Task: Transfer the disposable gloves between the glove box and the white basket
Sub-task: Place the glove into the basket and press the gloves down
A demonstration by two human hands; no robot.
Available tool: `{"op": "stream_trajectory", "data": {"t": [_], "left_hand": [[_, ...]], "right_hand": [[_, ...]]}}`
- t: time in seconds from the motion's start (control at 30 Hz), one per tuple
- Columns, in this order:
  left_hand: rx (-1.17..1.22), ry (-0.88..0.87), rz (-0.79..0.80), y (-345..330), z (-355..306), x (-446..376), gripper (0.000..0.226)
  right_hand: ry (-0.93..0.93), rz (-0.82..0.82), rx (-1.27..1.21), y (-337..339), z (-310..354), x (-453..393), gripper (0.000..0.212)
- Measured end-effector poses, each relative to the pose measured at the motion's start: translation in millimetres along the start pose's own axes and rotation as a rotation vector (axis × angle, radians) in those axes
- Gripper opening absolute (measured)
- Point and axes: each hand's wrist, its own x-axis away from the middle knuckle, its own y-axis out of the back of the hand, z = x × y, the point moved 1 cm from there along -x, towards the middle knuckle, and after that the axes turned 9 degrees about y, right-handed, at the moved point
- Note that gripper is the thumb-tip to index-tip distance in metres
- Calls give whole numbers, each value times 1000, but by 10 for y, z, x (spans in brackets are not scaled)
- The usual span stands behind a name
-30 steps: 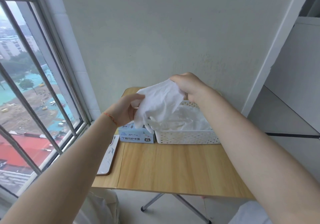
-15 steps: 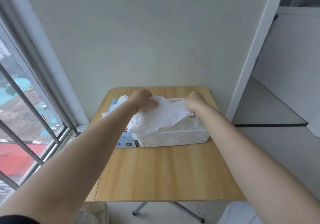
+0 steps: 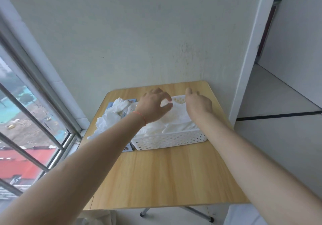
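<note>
The glove held up a moment ago has been dropped into the white basket point(image 3: 167, 140); both hands (left hand point(image 3: 153, 107), right hand point(image 3: 198, 103)) hover loose-fingered, empty. More gloves point(image 3: 111, 118) remain spilling from the glove box point(image 3: 126, 148).

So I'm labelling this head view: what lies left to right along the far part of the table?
Window bars → loose gloves draped over the glove box → left hand → right hand over the white basket.

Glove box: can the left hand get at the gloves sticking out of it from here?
Probably yes. The left hand hovers open beside the glove box; the loose gloves lie uncovered on top, nothing between.
</note>
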Motion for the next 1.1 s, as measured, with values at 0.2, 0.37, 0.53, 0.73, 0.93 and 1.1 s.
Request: {"op": "stream_trajectory", "data": {"t": [0.2,0.37,0.53,0.73,0.93,1.1], "left_hand": [[-199,149,455,-161,259,207,80],[30,48,36,171,216,98,34],[-100,185,382,286,27,55,28],[25,425,652,-64,296,205,35],[66,439,688,-128,324,252,37],[219,391,512,239,375,184,24]], "right_hand": [[26,43,213,-3,-38,29,40],[77,-60,143,243,122,6,30],[111,170,-77,247,280,-15,47],[60,474,-19,-110,211,26,89],[56,534,-3,-139,222,6,86],[120,253,31,218,399,-84,58]]}}
